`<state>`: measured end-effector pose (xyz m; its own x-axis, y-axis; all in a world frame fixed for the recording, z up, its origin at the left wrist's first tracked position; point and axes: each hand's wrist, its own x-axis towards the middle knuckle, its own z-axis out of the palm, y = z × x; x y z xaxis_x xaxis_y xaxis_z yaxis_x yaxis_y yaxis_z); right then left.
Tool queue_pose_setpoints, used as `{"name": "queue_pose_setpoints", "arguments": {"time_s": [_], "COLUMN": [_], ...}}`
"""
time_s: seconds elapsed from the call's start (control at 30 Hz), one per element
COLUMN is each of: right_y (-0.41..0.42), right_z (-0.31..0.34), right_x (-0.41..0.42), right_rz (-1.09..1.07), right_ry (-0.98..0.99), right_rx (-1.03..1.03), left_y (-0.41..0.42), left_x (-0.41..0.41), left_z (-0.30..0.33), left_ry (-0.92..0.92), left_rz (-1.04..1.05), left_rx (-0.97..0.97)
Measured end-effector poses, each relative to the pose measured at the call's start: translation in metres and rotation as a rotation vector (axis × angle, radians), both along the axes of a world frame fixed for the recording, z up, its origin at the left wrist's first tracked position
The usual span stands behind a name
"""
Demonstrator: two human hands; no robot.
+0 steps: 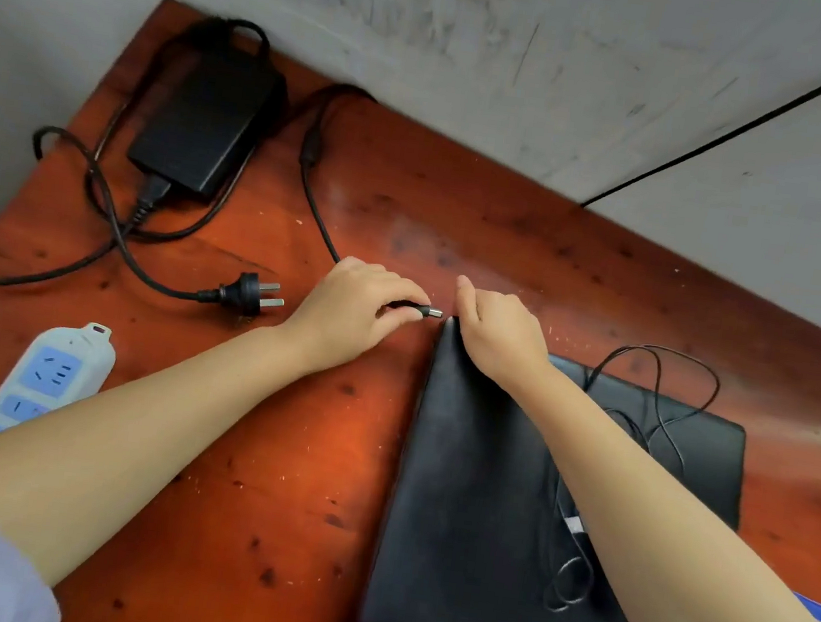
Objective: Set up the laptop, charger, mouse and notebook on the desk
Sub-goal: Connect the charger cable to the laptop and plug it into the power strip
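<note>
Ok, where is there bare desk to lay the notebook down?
Bare wood lies between the laptop and the left forearm, and along the wall beyond the right hand. The far-left corner is crowded: charger brick, looped cables, loose wall plug, power strip. A thin cord lies on the laptop.

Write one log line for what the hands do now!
left hand: grip on charger plug | right hand: on laptop corner | plug: not yet in
</note>
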<state>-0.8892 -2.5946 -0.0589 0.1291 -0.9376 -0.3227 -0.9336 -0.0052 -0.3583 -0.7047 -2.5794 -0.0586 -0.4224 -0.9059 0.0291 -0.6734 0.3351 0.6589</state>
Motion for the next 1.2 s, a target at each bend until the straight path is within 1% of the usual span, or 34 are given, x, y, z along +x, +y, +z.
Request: {"name": "queue_pose_setpoints", "arguments": {"time_s": [0.07,0.17,0.27,0.37,0.67,0.87,1.03,1.2], "right_y": [-0.002,-0.011,-0.020,-0.026,-0.024,-0.021,-0.019,-0.018], "right_z": [0.008,0.023,0.037,0.045,0.049,0.054,0.052,0.047], "right_x": [-0.005,-0.018,-0.032,-0.042,-0.045,-0.041,-0.036,-0.030], "right_rz": [-0.031,-0.087,-0.132,-0.168,-0.160,-0.166,-0.156,-0.160], "right_ry": [-0.052,-0.135,-0.204,-0.251,-0.289,-0.275,-0.249,-0.244], "right_rx": [-0.029,-0.067,-0.108,-0.104,-0.107,-0.114,-0.119,-0.130], "left_y": [0.001,0.004,0.005,0.004,-0.002,-0.005,-0.009,-0.010], "left_x": [0.002,0.000,-0.008,-0.016,-0.032,-0.032,-0.039,-0.043], "left_z": [0.012,0.027,0.037,0.043,0.050,0.054,0.061,0.059], "left_ry": [0.061,0.121,0.139,0.148,0.207,0.137,-0.048,-0.127], "left_rz": [-0.013,-0.051,-0.081,-0.089,-0.021,-0.048,-0.127,-0.162], "left_rx": [-0.015,0.046,0.063,0.066,0.012,-0.033,-0.134,-0.071]}}
